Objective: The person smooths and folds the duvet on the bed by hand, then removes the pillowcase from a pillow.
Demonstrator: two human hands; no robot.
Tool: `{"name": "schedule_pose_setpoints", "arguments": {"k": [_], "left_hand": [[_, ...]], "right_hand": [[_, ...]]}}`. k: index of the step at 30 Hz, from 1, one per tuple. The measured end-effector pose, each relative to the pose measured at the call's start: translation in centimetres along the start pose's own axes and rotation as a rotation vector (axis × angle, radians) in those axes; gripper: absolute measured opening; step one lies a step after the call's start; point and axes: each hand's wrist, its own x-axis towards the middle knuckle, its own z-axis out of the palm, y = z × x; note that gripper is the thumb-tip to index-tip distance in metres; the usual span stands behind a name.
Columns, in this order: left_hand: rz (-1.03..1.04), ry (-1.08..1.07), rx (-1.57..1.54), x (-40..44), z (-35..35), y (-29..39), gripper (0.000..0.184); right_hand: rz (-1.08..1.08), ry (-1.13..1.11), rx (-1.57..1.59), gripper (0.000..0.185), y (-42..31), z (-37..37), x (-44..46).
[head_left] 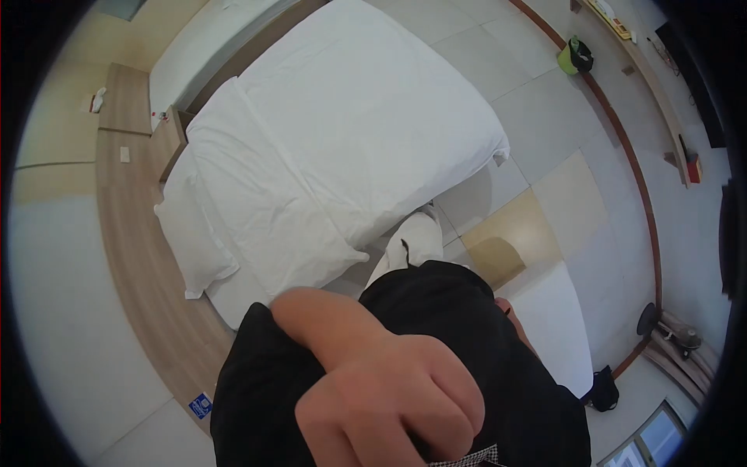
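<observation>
My left hand point(393, 397) is raised close to the camera in front of my black top point(436, 311). Its fingers are curled, and the fingertips are hidden. A strip of black-and-white checked fabric point(467, 458) shows at the bottom edge beside them; whether they grip it is unclear. On my right side only a bit of my arm point(513, 319) shows past the top, and that hand is out of sight. Ahead of me stands a bed with a white cover point(350, 117). A white pillow point(194, 237) lies at its headboard end.
A wooden headboard panel point(128, 257) runs along the left. Part of another white bed point(556, 335) lies to my right. Against the right wall are a green bin point(574, 58), a long shelf point(654, 86), a fan point(648, 319) and a black bag point(604, 389).
</observation>
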Motion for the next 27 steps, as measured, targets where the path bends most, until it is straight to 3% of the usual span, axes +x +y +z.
{"name": "schedule_pose_setpoints", "arguments": {"k": [3,4,6,8,12,16,20,23,27], "left_hand": [[-0.057,0.063,-0.098,4.1,-3.1,-3.3,0.009],[-0.112,0.062,-0.144,5.5,-4.1,-4.1,0.01],[-0.22,0.03,-0.25,8.3,-6.4,-5.9,0.011],[-0.252,-0.01,-0.289,10.6,-8.3,-8.1,0.012],[-0.125,0.055,-0.18,13.1,-10.0,-13.2,0.01],[-0.165,0.144,-0.037,15.0,-11.2,-15.8,0.009],[-0.112,0.046,0.04,16.2,-13.0,-19.5,0.019],[-0.026,-0.04,0.105,17.3,-13.7,-23.5,0.033],[0.154,0.065,0.402,21.0,-10.0,-31.6,0.02]], "right_hand": [[-0.039,-0.009,-0.099,0.038,2.0,-3.0,3.9],[0.062,-0.004,-0.031,0.037,0.1,-5.5,3.5],[0.252,0.019,0.104,0.037,-10.3,-13.7,1.5],[0.251,0.182,0.272,0.034,-9.4,-17.4,3.7],[0.396,0.373,0.535,0.03,-11.5,-23.3,5.3],[0.367,0.158,0.341,0.033,-9.2,-25.3,8.8],[0.115,-0.061,-0.112,0.032,-5.1,-27.6,14.6],[-0.021,-0.149,-0.341,0.032,-4.4,-33.0,19.7],[-0.034,-0.216,-0.438,0.032,-6.6,-44.9,27.1]]}}
